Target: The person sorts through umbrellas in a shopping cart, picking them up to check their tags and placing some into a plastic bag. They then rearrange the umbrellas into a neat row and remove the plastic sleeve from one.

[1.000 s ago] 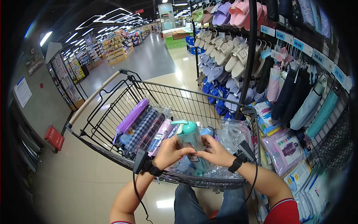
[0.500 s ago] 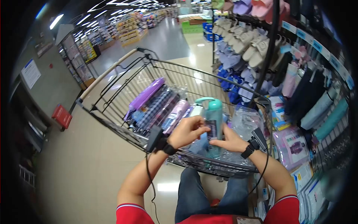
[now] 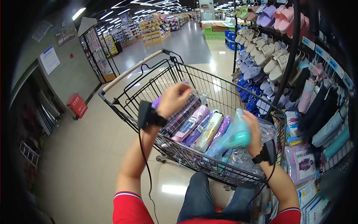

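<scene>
My right hand (image 3: pixel 253 128) is closed on a teal folded umbrella (image 3: pixel 238 139), held tilted above the front right of the cart. Motion blurs the umbrella, its teal handle end pointing toward me. My left hand (image 3: pixel 174 100) hovers over the cart's left side with its fingers curled; whatever they might hold is hidden. Beneath both hands, the wire shopping cart (image 3: pixel 201 72) carries several wrapped folded umbrellas: a dark plaid one (image 3: pixel 182 117), a pink one (image 3: pixel 192 123), a cream one (image 3: pixel 209 131) and a purple one (image 3: pixel 223 128).
Slippers (image 3: pixel 278 63) and more umbrellas (image 3: pixel 326 132) hang on the rack to the right. A packaged raincoat (image 3: pixel 300 160) hangs lower down. To the left, a red box (image 3: pixel 77 105) stands by the wall. Shop shelves (image 3: pixel 154 28) line the far aisle.
My left hand has left the umbrella and moved up and to the left. My right hand has carried the umbrella rightward, tipping it from upright. The view has shifted, showing more umbrellas in the cart.
</scene>
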{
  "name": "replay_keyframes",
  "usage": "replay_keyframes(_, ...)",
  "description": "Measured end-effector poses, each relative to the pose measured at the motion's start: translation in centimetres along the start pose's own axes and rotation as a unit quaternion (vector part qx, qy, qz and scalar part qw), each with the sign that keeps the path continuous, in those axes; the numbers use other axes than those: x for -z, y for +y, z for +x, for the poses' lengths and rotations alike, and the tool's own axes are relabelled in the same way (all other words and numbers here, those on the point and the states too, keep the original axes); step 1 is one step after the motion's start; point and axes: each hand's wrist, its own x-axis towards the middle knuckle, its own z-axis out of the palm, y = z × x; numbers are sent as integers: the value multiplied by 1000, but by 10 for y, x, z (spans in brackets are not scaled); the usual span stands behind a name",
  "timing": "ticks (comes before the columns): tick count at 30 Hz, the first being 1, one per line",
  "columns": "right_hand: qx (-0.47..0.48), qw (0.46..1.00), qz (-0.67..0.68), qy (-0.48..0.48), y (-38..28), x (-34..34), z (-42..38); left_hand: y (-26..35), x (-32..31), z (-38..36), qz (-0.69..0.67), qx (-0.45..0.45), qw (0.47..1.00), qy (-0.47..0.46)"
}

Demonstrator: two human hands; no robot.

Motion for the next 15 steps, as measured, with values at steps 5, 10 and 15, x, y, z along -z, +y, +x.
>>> replay_keyframes(5, -78, 940, 72, -323, 47, -13, -43, -109, 25, 27, 303, 146, 940, -63)
replay_keyframes(10, -162, 795, 32, -584, 17, 1, -38, -139, 13, -6, 403, 214, 859, -233)
replay_keyframes(15, -144, 806, 63, -570, 12, -3, -36, -128, 1, 1, 455, 189, 840, -225)
